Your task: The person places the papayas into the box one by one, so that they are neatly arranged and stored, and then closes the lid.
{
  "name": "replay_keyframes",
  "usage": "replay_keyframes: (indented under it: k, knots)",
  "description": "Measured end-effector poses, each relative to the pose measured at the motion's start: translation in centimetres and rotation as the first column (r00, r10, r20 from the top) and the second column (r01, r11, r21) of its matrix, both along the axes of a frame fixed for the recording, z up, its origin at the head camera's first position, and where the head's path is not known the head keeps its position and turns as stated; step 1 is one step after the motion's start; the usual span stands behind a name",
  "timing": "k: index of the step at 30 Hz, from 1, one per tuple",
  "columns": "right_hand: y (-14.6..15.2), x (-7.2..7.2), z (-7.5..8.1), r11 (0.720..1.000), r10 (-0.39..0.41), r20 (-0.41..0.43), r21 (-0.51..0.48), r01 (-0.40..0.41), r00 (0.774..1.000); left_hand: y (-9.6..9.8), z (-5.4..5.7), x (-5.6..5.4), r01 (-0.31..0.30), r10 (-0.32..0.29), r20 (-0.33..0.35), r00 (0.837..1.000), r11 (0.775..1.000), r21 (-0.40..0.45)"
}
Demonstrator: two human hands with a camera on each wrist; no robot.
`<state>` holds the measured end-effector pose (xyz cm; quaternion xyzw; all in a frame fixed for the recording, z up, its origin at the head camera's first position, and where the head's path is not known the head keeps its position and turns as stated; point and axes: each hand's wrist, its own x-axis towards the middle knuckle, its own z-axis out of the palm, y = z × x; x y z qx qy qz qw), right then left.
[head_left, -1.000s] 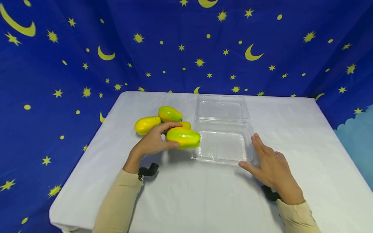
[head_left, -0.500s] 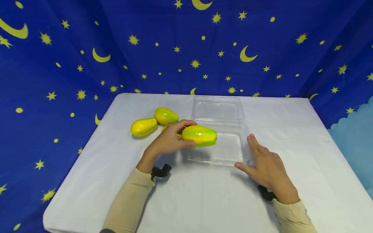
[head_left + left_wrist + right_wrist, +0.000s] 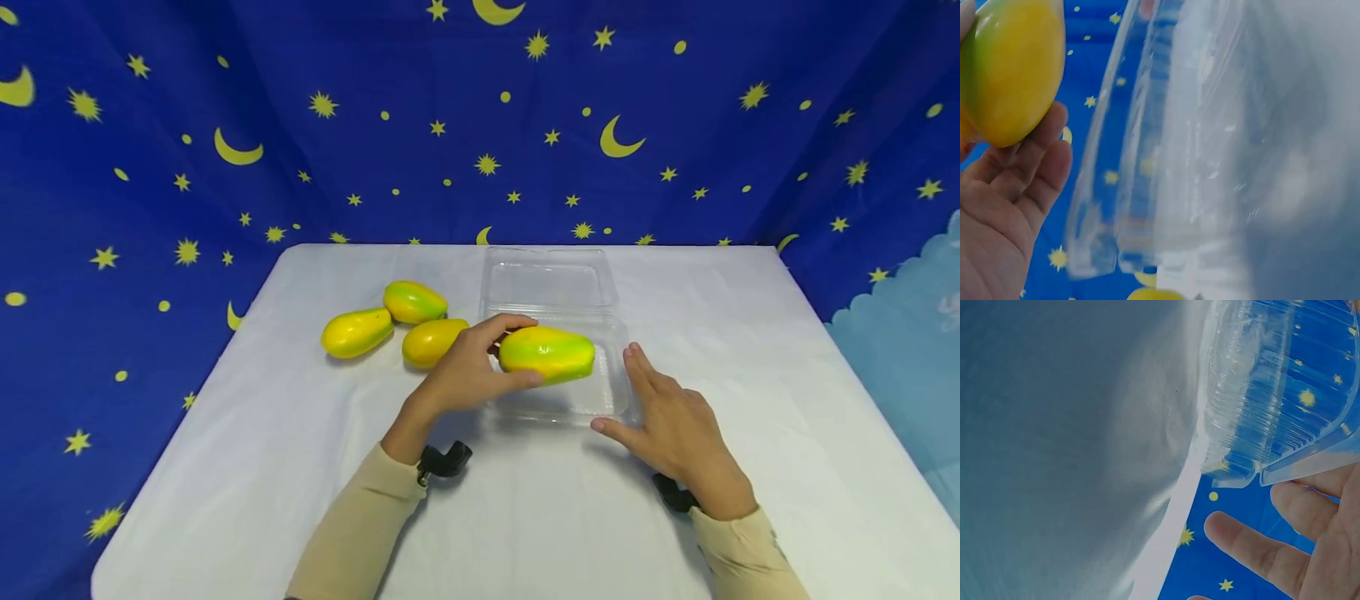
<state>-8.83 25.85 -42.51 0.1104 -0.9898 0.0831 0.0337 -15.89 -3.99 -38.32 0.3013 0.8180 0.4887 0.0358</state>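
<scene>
My left hand (image 3: pixel 468 371) grips a yellow-green papaya (image 3: pixel 551 354), fingers on its far side and thumb on its near side. The papaya overlaps the base (image 3: pixel 570 405) of a clear plastic clamshell box in the head view. In the left wrist view the papaya (image 3: pixel 1016 75) shows between the fingers, left of the clear plastic wall. With fingers extended, my right hand (image 3: pixel 675 429) is at the right side of the box base. The right wrist view has its fingertips right at the rim of the ribbed plastic box (image 3: pixel 1254 400).
Two more papayas (image 3: pixel 357 333) (image 3: pixel 415 302) lie at the left of the white-covered table (image 3: pixel 525 517), and a yellow one (image 3: pixel 433 343) lies just behind my left hand. The box lid (image 3: pixel 551 283) lies folded back. A blue star-patterned curtain (image 3: pixel 420 75) hangs behind.
My left hand has carried the papaya rightward from beside the other papayas to over the box base. My right hand has stayed at the box's right side. The head view has shifted slightly.
</scene>
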Motion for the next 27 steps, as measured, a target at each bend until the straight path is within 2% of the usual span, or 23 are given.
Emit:
replay_keyframes:
  k: [7,17,23,27]
  knots:
    - [-0.1,-0.1,0.0,1.0,-0.005,0.01,0.009,0.005,1.0,2.0,-1.0,0.7,-0.028,0.029,-0.011,1.0,0.999,0.016]
    - [0.0,0.0,0.2,1.0,0.006,-0.007,0.006,-0.006,1.0,3.9,-2.2,1.2,-0.03,0.031,-0.017,0.999,0.999,0.025]
    - [0.3,-0.1,0.3,1.0,0.012,-0.009,-0.008,-0.012,1.0,5.0,-2.6,1.4,-0.035,0.035,-0.014,0.999,0.999,-0.018]
    - [0.3,-0.2,0.3,1.0,0.01,0.018,-0.03,-0.01,1.0,5.4,-3.0,1.4,-0.043,0.043,-0.008,0.999,0.997,-0.06]
